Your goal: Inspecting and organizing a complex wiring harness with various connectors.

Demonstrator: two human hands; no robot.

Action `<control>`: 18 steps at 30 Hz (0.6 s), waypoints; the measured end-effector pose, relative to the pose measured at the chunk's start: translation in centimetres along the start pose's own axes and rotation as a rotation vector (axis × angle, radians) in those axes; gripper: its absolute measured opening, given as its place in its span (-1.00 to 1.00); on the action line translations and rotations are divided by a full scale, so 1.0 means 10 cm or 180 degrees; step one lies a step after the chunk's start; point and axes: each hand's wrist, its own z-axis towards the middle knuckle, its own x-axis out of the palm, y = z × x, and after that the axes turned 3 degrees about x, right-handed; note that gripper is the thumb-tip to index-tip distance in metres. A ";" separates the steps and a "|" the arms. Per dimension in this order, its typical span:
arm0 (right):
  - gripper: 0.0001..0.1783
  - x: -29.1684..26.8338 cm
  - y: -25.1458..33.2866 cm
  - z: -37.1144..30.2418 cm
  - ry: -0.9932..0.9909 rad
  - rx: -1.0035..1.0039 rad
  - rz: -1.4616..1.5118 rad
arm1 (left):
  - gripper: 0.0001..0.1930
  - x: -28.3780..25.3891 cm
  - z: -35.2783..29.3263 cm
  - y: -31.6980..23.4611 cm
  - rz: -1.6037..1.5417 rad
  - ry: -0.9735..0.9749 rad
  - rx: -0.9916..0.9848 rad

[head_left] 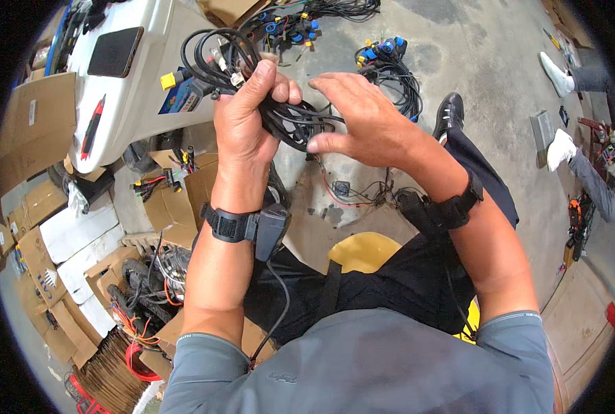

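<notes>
Over the floor in front of me, my left hand (249, 114) is closed around a coiled black cable (295, 125). Loops of the cable stick up above this fist, along with white plugs and a yellow connector (167, 81). My right hand (369, 117) is at the coil's right side, its fingers stretched out and apart from the thumb. The thumb tip touches or nearly touches the coil's edge, and a few strands run toward the palm. Each wrist wears a black strap; a dark box (271, 231) with a cord sits on the left one.
A white curved panel (142, 117) to the left carries a phone (115, 52) and a red-black pen (93, 127). Cable bundles with blue connectors (383, 52) lie ahead on the floor. Cardboard boxes (42, 124) and wiring fill the left. Another person's legs (583, 79) show at right.
</notes>
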 end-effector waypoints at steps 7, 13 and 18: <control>-0.44 -0.06 -0.04 0.09 0.1197 0.0542 -0.0060 | -0.78 0.06 -0.08 -0.07 0.0156 0.0447 -0.0168; -0.41 -0.30 0.07 0.20 0.1596 0.0893 0.0200 | -0.61 0.05 -0.02 -0.25 0.0375 -0.0021 -0.0066; -0.56 -0.37 -0.02 0.20 0.1771 0.0808 0.0526 | -0.61 -0.02 0.00 -0.35 0.0272 0.0283 -0.0035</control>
